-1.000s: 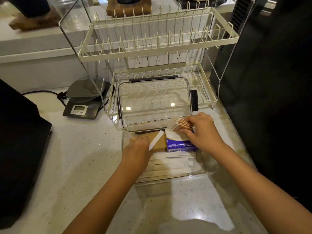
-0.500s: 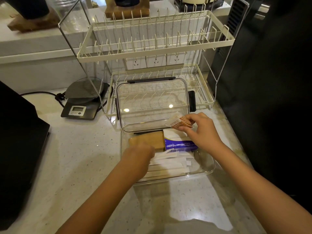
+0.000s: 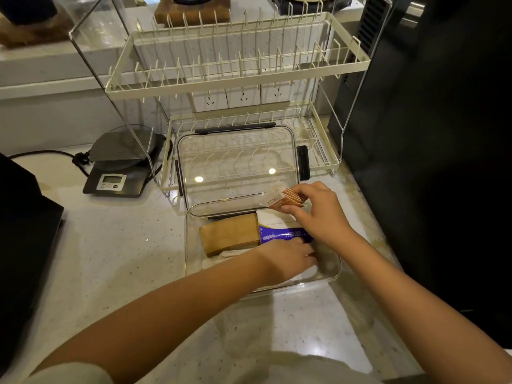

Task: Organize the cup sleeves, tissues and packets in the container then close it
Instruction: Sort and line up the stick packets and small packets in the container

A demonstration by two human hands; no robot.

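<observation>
A clear plastic container (image 3: 191, 245) sits open on the counter. Its clear lid (image 3: 235, 162) leans back against the dish rack. Inside lie brown cup sleeves (image 3: 230, 234) at the back left, a white and purple tissue pack (image 3: 277, 230) beside them, and white paper packets (image 3: 219, 259) along the front. My right hand (image 3: 321, 214) holds a fanned bunch of brown packets (image 3: 282, 199) above the container's back right corner. My left hand (image 3: 288, 259) reaches across the front of the container, fingers down over the white packets; what it grips is hidden.
A cream two-tier wire dish rack (image 3: 235, 84) stands right behind the container. A digital scale (image 3: 119, 173) with a cable sits at the left. A black appliance (image 3: 25, 231) borders the left edge, and a tall black appliance (image 3: 429, 134) the right.
My left hand slid from the cup sleeves rightward along the container's front. My right hand lifted the brown packets slightly, staying over the back right corner.
</observation>
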